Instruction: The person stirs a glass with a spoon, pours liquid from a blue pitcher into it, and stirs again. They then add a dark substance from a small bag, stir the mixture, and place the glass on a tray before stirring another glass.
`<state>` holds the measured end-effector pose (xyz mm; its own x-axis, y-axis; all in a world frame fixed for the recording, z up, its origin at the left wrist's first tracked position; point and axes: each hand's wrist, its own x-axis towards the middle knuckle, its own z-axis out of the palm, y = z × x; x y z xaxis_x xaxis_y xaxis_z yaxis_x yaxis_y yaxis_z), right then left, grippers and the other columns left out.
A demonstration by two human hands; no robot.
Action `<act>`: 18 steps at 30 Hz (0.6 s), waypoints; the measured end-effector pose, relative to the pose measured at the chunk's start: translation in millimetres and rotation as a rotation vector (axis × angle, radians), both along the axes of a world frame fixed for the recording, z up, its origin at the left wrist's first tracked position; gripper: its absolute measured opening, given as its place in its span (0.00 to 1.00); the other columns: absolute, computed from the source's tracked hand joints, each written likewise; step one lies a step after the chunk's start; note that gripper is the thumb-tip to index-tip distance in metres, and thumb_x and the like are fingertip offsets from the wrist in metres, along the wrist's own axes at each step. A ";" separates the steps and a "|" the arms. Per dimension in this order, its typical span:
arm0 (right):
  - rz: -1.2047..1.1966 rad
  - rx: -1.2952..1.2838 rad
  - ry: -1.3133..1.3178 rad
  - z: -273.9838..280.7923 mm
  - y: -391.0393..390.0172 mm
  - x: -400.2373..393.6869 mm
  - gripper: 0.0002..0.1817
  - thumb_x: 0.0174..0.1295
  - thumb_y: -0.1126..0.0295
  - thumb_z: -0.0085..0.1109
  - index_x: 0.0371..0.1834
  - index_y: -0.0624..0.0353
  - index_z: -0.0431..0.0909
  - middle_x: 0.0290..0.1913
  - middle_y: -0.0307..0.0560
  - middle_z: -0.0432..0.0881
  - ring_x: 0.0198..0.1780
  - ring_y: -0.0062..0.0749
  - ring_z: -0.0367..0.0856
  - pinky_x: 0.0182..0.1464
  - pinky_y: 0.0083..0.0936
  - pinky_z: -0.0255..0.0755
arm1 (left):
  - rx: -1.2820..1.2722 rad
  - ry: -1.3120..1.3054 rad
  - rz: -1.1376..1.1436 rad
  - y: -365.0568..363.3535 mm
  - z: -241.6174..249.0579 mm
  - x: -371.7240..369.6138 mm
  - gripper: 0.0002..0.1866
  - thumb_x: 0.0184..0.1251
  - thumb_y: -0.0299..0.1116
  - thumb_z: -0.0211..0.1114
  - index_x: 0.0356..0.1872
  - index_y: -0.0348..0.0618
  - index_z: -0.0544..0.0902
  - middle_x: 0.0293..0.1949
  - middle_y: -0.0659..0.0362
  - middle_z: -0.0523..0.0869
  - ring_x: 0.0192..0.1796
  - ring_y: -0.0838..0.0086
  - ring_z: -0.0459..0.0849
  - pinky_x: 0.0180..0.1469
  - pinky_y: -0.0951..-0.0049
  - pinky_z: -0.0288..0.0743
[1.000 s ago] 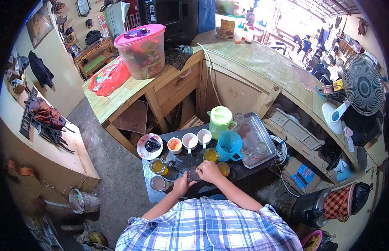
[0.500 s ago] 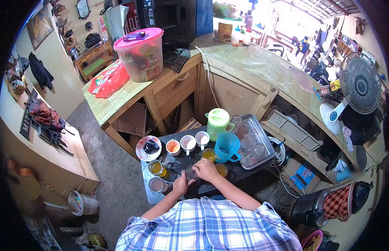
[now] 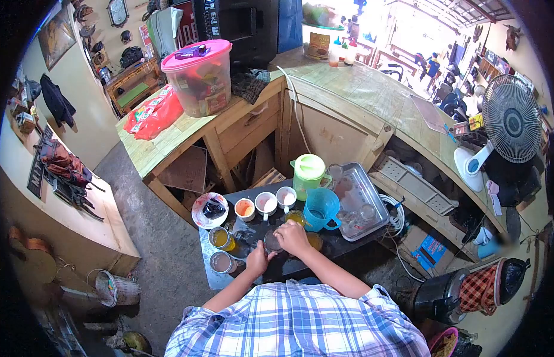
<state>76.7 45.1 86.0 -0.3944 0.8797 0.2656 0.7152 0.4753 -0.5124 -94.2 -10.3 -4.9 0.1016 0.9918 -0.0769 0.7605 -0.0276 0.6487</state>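
My left hand (image 3: pixel 259 260) is closed around the side of a glass (image 3: pixel 272 242) with a dull brownish look. Over that glass's rim, my right hand (image 3: pixel 292 238) has its fingers pinched together; whatever they hold is hidden. Left of my hands stand a glass of yellow drink (image 3: pixel 221 238) and a glass of greyish-brown drink (image 3: pixel 222 262). Another yellow glass (image 3: pixel 296 218) is just beyond my right hand, and an amber glass (image 3: pixel 314 241) is beside it. Three white cups (image 3: pixel 265 204) line up farther back, the leftmost with orange contents.
On the dark low table (image 3: pixel 247 193) are a plate with a black bag (image 3: pixel 209 210), a green lidded pitcher (image 3: pixel 309 177), a blue jug (image 3: pixel 322 208) and a metal tray (image 3: pixel 361 199) of glasses. A wooden counter (image 3: pixel 342 89) curves around behind, with a fan (image 3: pixel 511 118) at right.
Both hands stay at the same glass, with only a slight shift of the right hand's fingers. The whole view has moved a little.
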 end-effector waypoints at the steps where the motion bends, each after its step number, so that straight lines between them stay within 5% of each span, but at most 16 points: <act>1: -0.039 0.051 -0.064 2.6 -0.1 -0.4 0.08 0.52 0.68 0.61 0.26 0.58 0.87 0.30 0.52 0.85 0.38 0.47 0.82 0.44 0.43 0.76 | 0.001 0.000 0.001 0.2 3.1 0.1 0.29 0.59 0.49 0.70 0.46 0.40 0.65 0.23 0.51 0.83 0.29 0.51 0.84 0.29 0.53 0.74; 4: -0.004 -0.225 -0.057 0.8 1.6 -0.5 0.08 0.53 0.67 0.62 0.29 0.56 0.87 0.30 0.50 0.85 0.39 0.47 0.81 0.44 0.43 0.77 | -0.029 0.020 -0.009 -1.8 6.0 0.7 0.29 0.60 0.49 0.70 0.47 0.40 0.65 0.23 0.51 0.83 0.29 0.51 0.84 0.30 0.53 0.74; 7: -0.040 0.016 0.031 -1.5 1.5 -2.7 0.07 0.52 0.67 0.62 0.28 0.56 0.88 0.31 0.49 0.86 0.38 0.47 0.81 0.43 0.43 0.77 | 0.022 0.042 -0.014 -1.5 3.5 -0.5 0.29 0.60 0.48 0.70 0.47 0.40 0.65 0.23 0.51 0.83 0.29 0.51 0.84 0.30 0.53 0.74; 18: 0.042 -0.019 -0.015 -3.3 9.7 -9.1 0.07 0.52 0.67 0.62 0.28 0.56 0.88 0.30 0.46 0.86 0.37 0.43 0.81 0.43 0.39 0.76 | -0.019 0.064 0.096 1.9 -0.4 -6.5 0.29 0.60 0.48 0.69 0.48 0.37 0.65 0.25 0.47 0.84 0.32 0.49 0.85 0.32 0.51 0.76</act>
